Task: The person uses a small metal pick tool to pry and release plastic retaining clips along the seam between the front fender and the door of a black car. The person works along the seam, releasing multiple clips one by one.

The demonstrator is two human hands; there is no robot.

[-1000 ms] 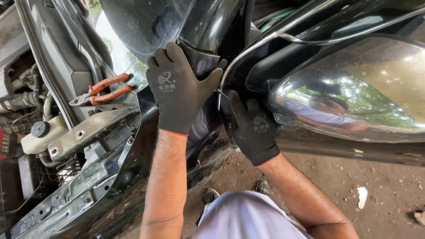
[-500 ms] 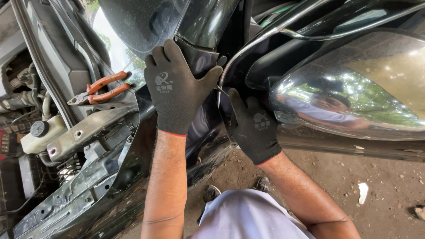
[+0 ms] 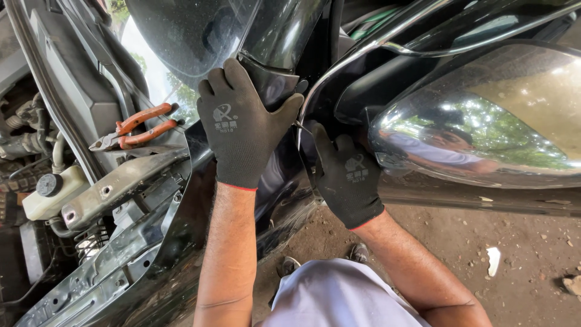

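Both my hands wear black work gloves. My left hand (image 3: 242, 124) lies flat, fingers spread, pressed against the black trim piece (image 3: 272, 79) at the corner where the windshield meets the car's door frame. My right hand (image 3: 345, 175) is lower, its fingers curled behind the edge of the black body panel (image 3: 284, 200) by the chrome door strip (image 3: 357, 54). A black side mirror housing (image 3: 478, 121) with a glossy reflective shell sits just right of my right hand. Whether my right hand grips something is hidden.
Orange-handled pliers (image 3: 136, 130) rest on the cowl at the left. The open engine bay shows a white fluid reservoir (image 3: 51, 194) with a black cap and bare metal fender rail (image 3: 115, 194). Dirt ground (image 3: 514, 248) with scraps lies below right.
My left hand has shifted slightly along the trim corner; my right hand stays tucked at the panel edge. Little else differs.
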